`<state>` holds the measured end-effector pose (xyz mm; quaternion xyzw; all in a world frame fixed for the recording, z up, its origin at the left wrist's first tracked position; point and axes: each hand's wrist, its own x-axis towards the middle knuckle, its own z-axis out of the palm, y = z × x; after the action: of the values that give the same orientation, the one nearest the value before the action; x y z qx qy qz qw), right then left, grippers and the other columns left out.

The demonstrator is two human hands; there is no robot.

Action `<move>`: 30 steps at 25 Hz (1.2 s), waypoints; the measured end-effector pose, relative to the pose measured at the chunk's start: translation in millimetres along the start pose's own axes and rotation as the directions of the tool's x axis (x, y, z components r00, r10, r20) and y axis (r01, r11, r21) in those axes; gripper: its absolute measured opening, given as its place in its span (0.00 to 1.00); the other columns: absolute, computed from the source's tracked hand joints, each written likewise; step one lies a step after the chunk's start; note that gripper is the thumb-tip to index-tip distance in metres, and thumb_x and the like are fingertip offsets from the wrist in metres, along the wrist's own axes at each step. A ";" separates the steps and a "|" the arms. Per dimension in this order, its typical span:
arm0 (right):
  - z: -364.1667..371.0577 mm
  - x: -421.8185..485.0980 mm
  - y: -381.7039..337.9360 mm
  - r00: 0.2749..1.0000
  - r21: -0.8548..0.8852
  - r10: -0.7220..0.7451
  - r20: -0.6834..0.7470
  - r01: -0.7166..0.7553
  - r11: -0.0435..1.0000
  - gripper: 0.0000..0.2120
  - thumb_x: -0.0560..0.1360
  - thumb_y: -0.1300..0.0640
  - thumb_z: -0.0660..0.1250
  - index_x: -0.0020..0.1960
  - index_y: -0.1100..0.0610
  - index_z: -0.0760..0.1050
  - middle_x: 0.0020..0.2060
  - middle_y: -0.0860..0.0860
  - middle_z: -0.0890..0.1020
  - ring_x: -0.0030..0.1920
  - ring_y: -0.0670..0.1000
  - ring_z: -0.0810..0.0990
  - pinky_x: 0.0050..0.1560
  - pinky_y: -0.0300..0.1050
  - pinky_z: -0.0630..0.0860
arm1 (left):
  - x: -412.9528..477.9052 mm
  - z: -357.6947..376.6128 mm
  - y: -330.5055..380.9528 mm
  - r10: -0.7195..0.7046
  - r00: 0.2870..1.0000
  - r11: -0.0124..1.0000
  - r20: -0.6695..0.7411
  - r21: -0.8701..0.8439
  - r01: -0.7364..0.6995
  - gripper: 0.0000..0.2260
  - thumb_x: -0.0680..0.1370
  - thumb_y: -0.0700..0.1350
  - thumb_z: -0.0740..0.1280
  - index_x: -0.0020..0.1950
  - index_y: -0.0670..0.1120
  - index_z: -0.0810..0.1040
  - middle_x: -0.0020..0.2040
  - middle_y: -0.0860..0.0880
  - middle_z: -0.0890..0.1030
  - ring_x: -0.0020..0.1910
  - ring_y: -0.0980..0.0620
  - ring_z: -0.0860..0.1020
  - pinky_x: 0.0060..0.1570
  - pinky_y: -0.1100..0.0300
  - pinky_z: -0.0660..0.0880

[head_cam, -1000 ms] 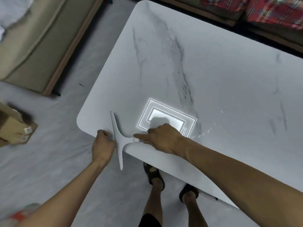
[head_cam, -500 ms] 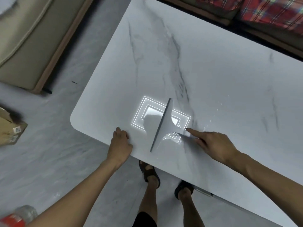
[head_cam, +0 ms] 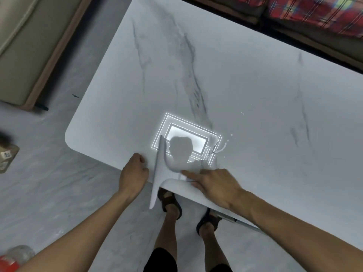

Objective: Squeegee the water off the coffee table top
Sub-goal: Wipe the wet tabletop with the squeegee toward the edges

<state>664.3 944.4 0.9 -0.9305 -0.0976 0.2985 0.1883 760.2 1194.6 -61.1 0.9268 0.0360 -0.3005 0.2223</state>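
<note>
The white marble coffee table top (head_cam: pixel 235 85) fills most of the view. A white squeegee (head_cam: pixel 160 167) lies across its near edge, and the lower end of the blade hangs past the edge. My right hand (head_cam: pixel 216 188) grips the squeegee's handle, forefinger stretched along it. My left hand (head_cam: pixel 133 174) rests in a loose fist on the table's near edge, just left of the blade. Small streaks and drops of water (head_cam: pixel 221 149) glisten to the right of a bright rectangular light reflection (head_cam: pixel 186 141).
A beige sofa (head_cam: pixel 29 42) stands on the left, and a plaid-covered seat (head_cam: pixel 314 12) lies beyond the table's far edge. A cardboard box (head_cam: pixel 5 156) and a plastic bottle (head_cam: pixel 15 256) sit on the grey floor at left. My sandalled feet (head_cam: pixel 170 203) stand under the near edge.
The squeegee went from the near-left edge out to the middle of the table, then came back left and toward me to the near edge. My left hand shifted right along the edge.
</note>
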 end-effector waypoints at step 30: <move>28.4 -85.5 103.5 0.990 -0.174 -0.136 0.030 0.139 0.975 0.20 0.82 0.43 0.51 0.73 0.34 0.58 0.44 0.50 0.80 0.42 0.56 0.80 0.36 0.44 0.64 | -78.2 115.2 57.3 0.058 0.987 0.986 0.147 0.145 -0.079 0.10 0.70 0.33 0.62 0.49 0.42 0.70 0.59 0.42 0.66 0.56 0.41 0.72 0.42 0.58 0.71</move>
<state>586.1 833.4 -18.4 -0.9319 -0.1891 0.2832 0.1250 645.5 1098.3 -76.9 0.9178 -0.0347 -0.3600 0.1638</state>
